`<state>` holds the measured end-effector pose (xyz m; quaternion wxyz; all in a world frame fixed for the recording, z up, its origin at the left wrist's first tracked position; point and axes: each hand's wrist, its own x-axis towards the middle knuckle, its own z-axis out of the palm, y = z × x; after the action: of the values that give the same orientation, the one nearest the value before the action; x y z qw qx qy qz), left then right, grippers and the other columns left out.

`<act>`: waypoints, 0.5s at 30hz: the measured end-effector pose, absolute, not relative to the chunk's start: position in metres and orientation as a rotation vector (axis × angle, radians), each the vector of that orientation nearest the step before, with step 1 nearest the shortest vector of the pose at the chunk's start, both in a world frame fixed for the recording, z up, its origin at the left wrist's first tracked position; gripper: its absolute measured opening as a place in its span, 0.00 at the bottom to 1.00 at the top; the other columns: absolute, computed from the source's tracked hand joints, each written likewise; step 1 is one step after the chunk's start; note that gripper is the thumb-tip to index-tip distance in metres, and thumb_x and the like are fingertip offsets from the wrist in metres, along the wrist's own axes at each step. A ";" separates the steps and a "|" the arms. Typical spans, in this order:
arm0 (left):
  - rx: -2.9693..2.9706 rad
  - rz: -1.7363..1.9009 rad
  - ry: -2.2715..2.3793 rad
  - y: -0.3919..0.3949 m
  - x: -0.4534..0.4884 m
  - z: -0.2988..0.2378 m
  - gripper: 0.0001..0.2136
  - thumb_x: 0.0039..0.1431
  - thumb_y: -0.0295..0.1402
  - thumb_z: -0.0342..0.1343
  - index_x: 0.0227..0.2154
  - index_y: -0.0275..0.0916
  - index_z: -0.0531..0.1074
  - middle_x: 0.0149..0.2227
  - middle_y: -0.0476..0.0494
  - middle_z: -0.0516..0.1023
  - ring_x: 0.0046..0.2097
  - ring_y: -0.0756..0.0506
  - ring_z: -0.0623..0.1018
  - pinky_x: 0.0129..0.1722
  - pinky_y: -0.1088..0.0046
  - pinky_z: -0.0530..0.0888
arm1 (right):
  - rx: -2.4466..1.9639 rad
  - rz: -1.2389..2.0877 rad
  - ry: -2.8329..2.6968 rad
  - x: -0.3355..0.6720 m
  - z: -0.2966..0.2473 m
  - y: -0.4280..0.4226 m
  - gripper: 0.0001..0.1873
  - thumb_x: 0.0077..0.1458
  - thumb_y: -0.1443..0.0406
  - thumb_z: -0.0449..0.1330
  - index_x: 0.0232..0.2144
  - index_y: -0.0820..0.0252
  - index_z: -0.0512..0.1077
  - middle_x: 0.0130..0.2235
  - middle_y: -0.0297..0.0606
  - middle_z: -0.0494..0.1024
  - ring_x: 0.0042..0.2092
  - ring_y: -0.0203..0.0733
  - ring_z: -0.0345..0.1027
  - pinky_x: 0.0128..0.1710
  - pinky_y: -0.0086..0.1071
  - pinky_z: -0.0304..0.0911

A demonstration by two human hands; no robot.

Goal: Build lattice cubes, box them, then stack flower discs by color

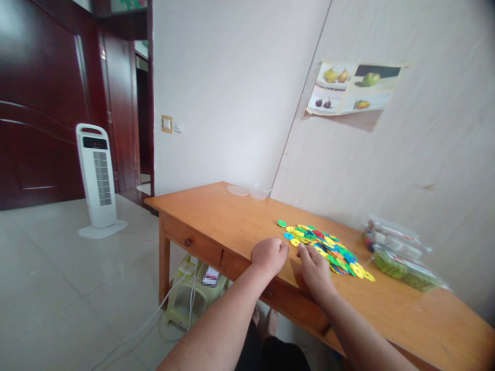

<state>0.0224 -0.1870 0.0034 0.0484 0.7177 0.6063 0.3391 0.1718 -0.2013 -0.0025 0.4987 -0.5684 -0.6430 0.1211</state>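
A loose pile of round plastic notched discs (328,247) in yellow, green, blue, red and orange lies on the wooden table (216,211). My left hand (269,256) is closed in a fist at the table's front edge, left of the pile. Whatever may be inside its fingers is hidden. Close beside it, my right hand (315,270) has its fingers curled in, with thumb and index finger toward the left hand. It is just in front of the pile, and its contents, if any, do not show. One green disc (281,223) lies apart at the pile's far left.
Clear plastic food boxes (406,265) stand right of the pile. A translucent lid (238,190) and a translucent container (259,194) sit by the wall. Under the table is a plastic stool (193,299) with cables; a white tower heater (98,175) stands left.
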 end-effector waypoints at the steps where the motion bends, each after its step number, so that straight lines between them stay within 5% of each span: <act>1: 2.199 1.007 1.852 -0.186 0.022 0.003 0.20 0.65 0.45 0.45 0.31 0.40 0.78 0.30 0.40 0.80 0.34 0.43 0.76 0.31 0.68 0.60 | -1.356 0.317 -1.537 0.172 -0.002 -0.201 0.26 0.61 0.46 0.48 0.23 0.57 0.68 0.26 0.38 0.73 0.32 0.45 0.66 0.33 0.35 0.59; 9: 2.187 0.912 1.882 -0.184 0.020 0.004 0.21 0.65 0.45 0.45 0.26 0.41 0.76 0.27 0.42 0.78 0.31 0.45 0.75 0.27 0.69 0.55 | -1.352 0.194 -1.558 0.218 0.017 -0.191 0.26 0.62 0.45 0.47 0.27 0.57 0.70 0.26 0.37 0.73 0.30 0.44 0.65 0.32 0.34 0.58; 15: 2.137 0.963 1.846 -0.178 0.014 -0.001 0.21 0.64 0.47 0.45 0.20 0.40 0.68 0.22 0.48 0.72 0.25 0.49 0.67 0.26 0.70 0.49 | -1.465 0.013 -1.538 0.273 0.029 -0.177 0.24 0.62 0.47 0.48 0.41 0.57 0.73 0.35 0.41 0.80 0.38 0.48 0.72 0.38 0.36 0.62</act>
<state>0.0140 -0.1777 -0.0007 0.0791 0.7140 0.6167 0.3218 0.2731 -0.1768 0.0293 0.4871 -0.6023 -0.6325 0.0051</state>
